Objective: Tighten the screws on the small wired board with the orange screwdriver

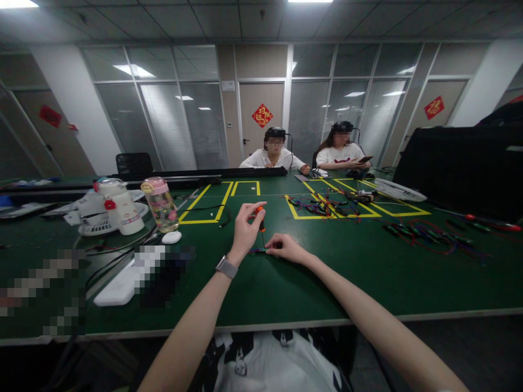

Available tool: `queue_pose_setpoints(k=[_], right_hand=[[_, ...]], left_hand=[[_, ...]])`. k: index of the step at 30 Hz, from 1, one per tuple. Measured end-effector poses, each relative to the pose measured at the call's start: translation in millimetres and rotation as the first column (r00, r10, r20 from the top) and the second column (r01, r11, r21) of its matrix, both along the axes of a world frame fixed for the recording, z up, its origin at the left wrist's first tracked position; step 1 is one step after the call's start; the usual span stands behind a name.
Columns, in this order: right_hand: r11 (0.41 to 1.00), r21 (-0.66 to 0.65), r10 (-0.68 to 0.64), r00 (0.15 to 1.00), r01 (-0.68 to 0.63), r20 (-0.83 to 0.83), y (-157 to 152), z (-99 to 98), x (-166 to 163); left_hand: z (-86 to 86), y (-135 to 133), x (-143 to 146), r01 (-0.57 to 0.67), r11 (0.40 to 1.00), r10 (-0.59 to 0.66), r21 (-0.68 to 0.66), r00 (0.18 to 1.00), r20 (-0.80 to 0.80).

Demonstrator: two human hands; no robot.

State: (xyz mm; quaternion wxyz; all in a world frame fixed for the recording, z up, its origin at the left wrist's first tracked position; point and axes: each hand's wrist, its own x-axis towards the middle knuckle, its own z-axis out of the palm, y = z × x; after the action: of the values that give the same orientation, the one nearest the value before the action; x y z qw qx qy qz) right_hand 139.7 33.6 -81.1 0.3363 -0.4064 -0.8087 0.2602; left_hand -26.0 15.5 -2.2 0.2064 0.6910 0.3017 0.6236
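My left hand (246,228) is closed round the orange and black handle of a screwdriver (262,224), held upright. Its thin shaft points down to a small green circuit board (262,250) with wires, which lies on the green table. The fingertips of my right hand (286,248) pinch the board's right end, low against the tabletop. Whether the screwdriver's tip sits in a screw is too small to tell.
Wired boards (322,206) lie in a tangle over yellow tape, with another bundle (433,237) to the right. Left stand a clear bottle (160,204) and a white jug (120,207). A red-handled screwdriver (490,222) lies far right. Two people sit across the table.
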Motion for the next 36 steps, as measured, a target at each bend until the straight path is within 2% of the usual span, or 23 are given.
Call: queue_pose_setpoints(k=[4,11,18,30,36], right_hand=[[1.000,-0.013,-0.001,1.000,0.001,0.000,-0.8,0.4,-0.2],[1.000,0.005,0.001,1.000,-0.001,0.016,1.0,-1.1,0.3],[1.000,-0.003,0.014,1.000,-0.014,-0.001,0.5,-1.1,0.5],[1.000,-0.003,0.001,1.000,-0.001,0.006,-1.1,1.1,0.0],[1.000,0.010,-0.003,1.000,0.003,0.029,-1.9,2.3,-0.3]], left_hand=[[0.8,-0.9,-0.3,0.057,0.998,-0.057,-0.010,0.998,-0.010],[-1.6,2.0,-0.3,-0.028,1.000,0.028,0.012,1.000,-0.003],[-0.9,1.6,0.0,0.061,0.998,-0.061,0.007,0.998,0.004],[0.4,-0.5,-0.1,-0.024,1.000,0.024,0.010,1.000,-0.005],[1.4,-1.1,-0.9,0.019,1.000,-0.019,-0.007,1.000,-0.012]])
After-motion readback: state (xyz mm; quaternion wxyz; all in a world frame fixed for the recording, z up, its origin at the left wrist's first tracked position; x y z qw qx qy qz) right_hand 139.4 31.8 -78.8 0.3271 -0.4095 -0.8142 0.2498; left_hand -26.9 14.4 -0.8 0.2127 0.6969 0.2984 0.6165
